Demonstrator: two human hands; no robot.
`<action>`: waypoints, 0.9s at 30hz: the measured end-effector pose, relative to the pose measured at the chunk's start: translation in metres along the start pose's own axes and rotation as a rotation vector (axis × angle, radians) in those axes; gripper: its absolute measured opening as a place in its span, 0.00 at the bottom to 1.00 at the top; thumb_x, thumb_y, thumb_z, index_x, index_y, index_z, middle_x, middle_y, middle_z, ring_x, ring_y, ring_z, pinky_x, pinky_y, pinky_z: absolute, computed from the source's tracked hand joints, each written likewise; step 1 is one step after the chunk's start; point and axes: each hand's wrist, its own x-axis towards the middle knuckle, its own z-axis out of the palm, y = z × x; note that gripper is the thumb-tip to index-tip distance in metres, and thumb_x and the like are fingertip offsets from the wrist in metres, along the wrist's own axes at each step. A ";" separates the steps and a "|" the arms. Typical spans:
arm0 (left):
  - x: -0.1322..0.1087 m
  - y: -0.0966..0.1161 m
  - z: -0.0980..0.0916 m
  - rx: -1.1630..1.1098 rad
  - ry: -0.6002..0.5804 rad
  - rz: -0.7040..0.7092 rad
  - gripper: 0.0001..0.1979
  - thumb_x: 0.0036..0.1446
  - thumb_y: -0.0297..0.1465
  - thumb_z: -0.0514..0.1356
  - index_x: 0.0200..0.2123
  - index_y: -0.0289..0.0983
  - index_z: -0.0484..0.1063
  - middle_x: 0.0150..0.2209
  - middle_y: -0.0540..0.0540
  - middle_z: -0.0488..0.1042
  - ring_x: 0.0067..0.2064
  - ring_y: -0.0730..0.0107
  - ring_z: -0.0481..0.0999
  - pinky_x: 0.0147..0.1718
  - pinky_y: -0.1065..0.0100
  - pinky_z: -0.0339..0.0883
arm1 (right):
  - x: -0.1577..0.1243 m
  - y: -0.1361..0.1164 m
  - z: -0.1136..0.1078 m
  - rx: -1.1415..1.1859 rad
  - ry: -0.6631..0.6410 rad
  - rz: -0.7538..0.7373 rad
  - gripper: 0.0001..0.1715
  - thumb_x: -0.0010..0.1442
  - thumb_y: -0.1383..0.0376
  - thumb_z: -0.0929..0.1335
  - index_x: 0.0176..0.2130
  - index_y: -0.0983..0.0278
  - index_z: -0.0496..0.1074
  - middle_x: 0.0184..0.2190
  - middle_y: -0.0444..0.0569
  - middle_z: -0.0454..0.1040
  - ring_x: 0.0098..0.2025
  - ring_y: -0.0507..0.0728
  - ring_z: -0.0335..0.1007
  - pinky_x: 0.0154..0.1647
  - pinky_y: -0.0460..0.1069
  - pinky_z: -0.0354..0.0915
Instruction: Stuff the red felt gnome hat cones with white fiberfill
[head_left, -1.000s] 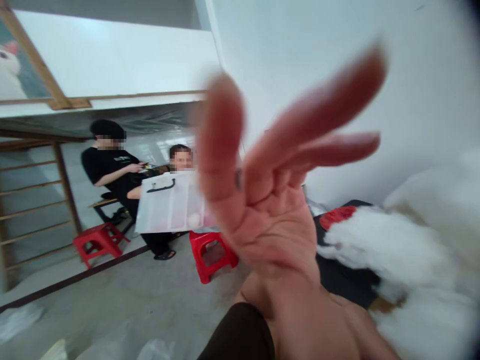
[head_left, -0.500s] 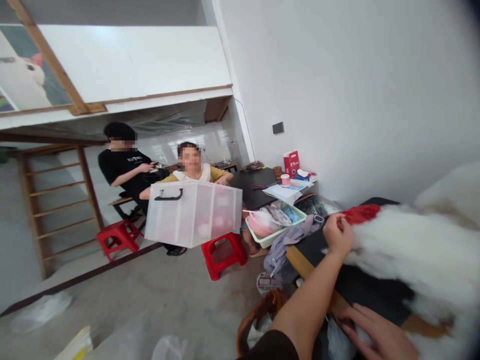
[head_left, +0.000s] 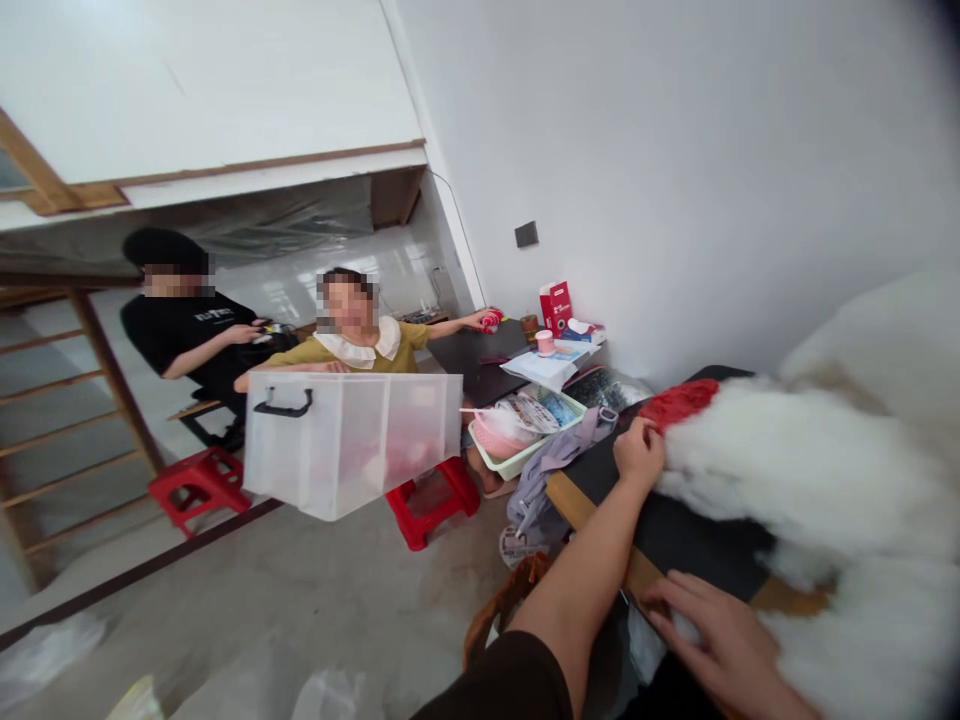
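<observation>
A crumpled red material [head_left: 679,403] lies on the black-topped table [head_left: 694,545], against a large heap of fluffy white stuffing [head_left: 810,480]. My left hand [head_left: 640,452] is at the left end of the red material, its fingers curled in and pinching its edge; the fingertips are partly hidden. Lower down, my right hand [head_left: 712,630] is beside the table's wooden edge, with bent fingers round a small tuft that looks like white stuffing. The stuffing spreads to the right of both hands.
A seated person holds a translucent box [head_left: 352,435] and a red item [head_left: 490,320] over a dark table [head_left: 480,365]. Another person sits behind. Red stools [head_left: 199,488], a filled basket [head_left: 517,465], grey cloth [head_left: 540,480] and a brown bag [head_left: 499,610] stand around.
The view has shifted right. The seated person has stretched an arm out to the dark table, and a red item now shows in that hand. My hands keep their grips.
</observation>
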 end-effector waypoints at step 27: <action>0.006 -0.006 0.004 -0.063 -0.009 -0.069 0.10 0.58 0.27 0.56 0.38 0.41 0.77 0.28 0.50 0.77 0.31 0.68 0.75 0.40 0.68 0.67 | 0.004 -0.010 -0.013 0.015 -0.018 0.045 0.17 0.69 0.57 0.60 0.38 0.58 0.75 0.33 0.49 0.76 0.36 0.57 0.75 0.36 0.49 0.65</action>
